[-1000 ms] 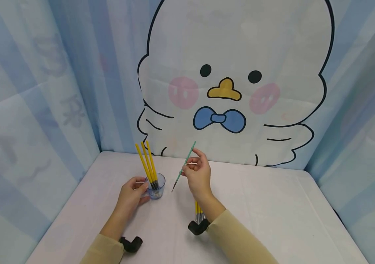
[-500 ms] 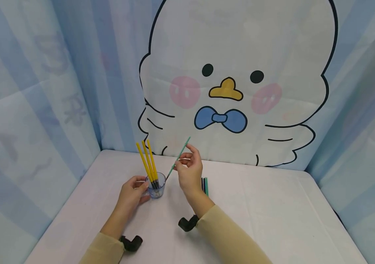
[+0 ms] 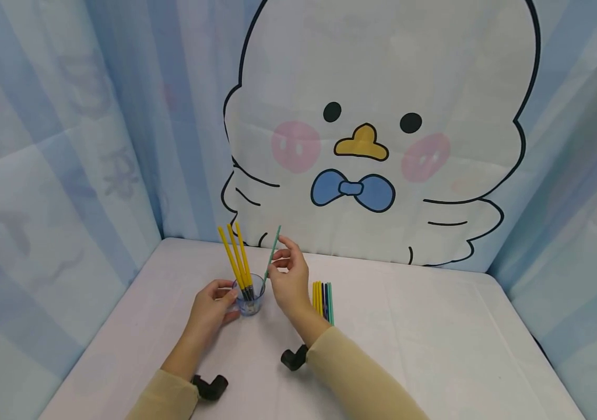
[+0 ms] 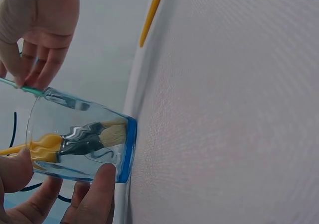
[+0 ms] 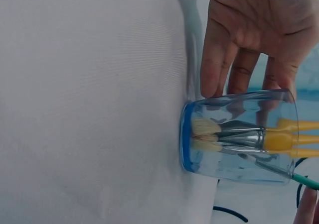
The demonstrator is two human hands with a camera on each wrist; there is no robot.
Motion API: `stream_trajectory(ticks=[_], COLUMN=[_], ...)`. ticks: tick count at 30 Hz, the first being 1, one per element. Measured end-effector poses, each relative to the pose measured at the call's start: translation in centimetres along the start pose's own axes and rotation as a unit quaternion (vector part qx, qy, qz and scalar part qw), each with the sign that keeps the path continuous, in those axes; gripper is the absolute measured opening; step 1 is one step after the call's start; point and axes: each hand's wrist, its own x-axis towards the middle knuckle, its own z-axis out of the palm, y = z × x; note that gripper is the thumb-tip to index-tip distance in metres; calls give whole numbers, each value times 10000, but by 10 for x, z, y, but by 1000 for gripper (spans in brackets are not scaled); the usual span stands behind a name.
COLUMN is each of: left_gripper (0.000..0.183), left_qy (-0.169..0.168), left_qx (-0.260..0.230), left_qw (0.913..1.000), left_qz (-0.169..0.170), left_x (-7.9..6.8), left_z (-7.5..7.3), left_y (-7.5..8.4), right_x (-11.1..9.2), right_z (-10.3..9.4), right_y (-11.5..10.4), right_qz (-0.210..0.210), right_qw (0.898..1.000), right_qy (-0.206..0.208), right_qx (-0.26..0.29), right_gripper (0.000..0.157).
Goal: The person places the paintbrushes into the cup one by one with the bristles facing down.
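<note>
A clear bluish cup (image 3: 251,306) stands upright on the table, with three yellow-handled paintbrushes (image 3: 237,256) leaning in it, bristles down. My left hand (image 3: 209,306) holds the cup from its left side, fingers and thumb about its wall. Between the fingertips of my right hand (image 3: 290,283) is a thin green paintbrush (image 3: 273,252), pinched by its handle. Its lower end is inside the cup, at the right side, as the right wrist view shows; the yellow brushes' pale bristles (image 5: 205,134) lie near the cup's base.
On the white table (image 3: 408,338), right of my right wrist, lies a row of several brushes (image 3: 322,300) with yellow, dark and green handles, partly hidden by the forearm. Behind the table hangs a curtain (image 3: 372,233) with a cartoon bird.
My right hand has moved left with the green paintbrush, whose lower end has gone from beside the cup into it. More of the brush row shows. The left hand and cup have stayed put.
</note>
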Motion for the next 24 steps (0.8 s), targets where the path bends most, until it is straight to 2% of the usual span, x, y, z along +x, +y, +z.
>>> stream_trajectory(ticks=[11,19,24], left_gripper=[33,34,33], left_qy=[-21,-3,-13], left_qx=[7,36,10], left_qw=[10000,10000,10000], left_qz=[61,52,39], left_x=[-2,-2,-1], left_z=[1,1,1], left_y=[0,1,0], right_x=[-2,-3,-6], right_z=[3,4,0], right_y=[9,13,15], right_qz=[52,167,182], right_qw=[9989,9947,9942], right_qy=[-213,-288,-442], right_qx=[-413,-972,-963], right_gripper=[64,63,61])
